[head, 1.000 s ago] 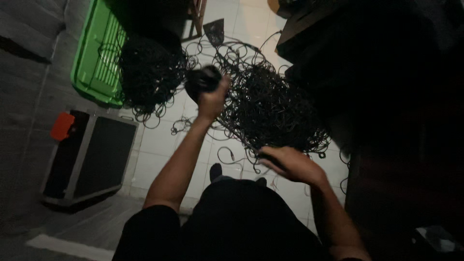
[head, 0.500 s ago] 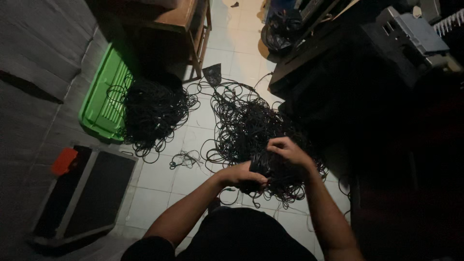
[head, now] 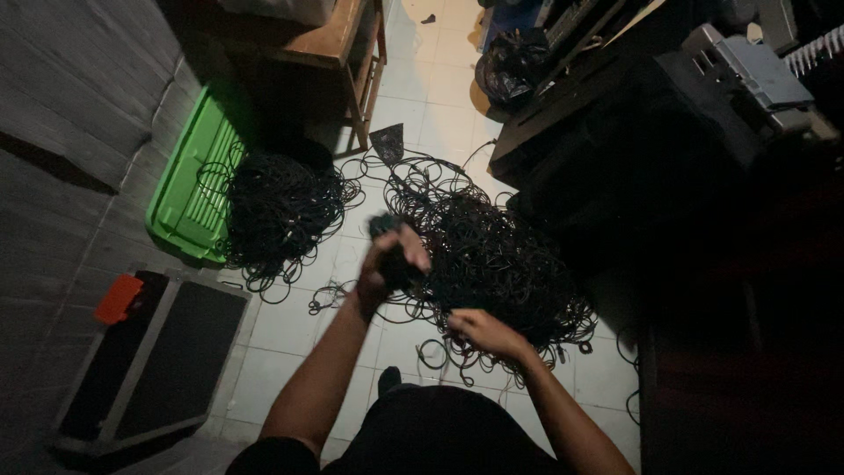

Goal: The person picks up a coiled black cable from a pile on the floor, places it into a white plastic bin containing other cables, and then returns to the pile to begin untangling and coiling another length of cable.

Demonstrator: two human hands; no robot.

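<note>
A small coiled cable bundle (head: 393,249) was gripped in the left hand (head: 387,264), the right hand (head: 482,332) was loosely open on the large cable heap (head: 492,264), which was left mostly unsorted beside a second pile (head: 277,211).

A green plastic crate (head: 189,189) lies on its side against the grey wall, on the white tiled floor (head: 290,330). Near the lower left, a flat black case (head: 149,361) with metal edging rests on the floor, an orange block (head: 119,299) at its upper corner. A wooden table (head: 338,35) stands at the top. To the right sit dark equipment boxes (head: 633,123) and a grey machine (head: 760,75). A black bag (head: 510,66) lies beside them.
</note>
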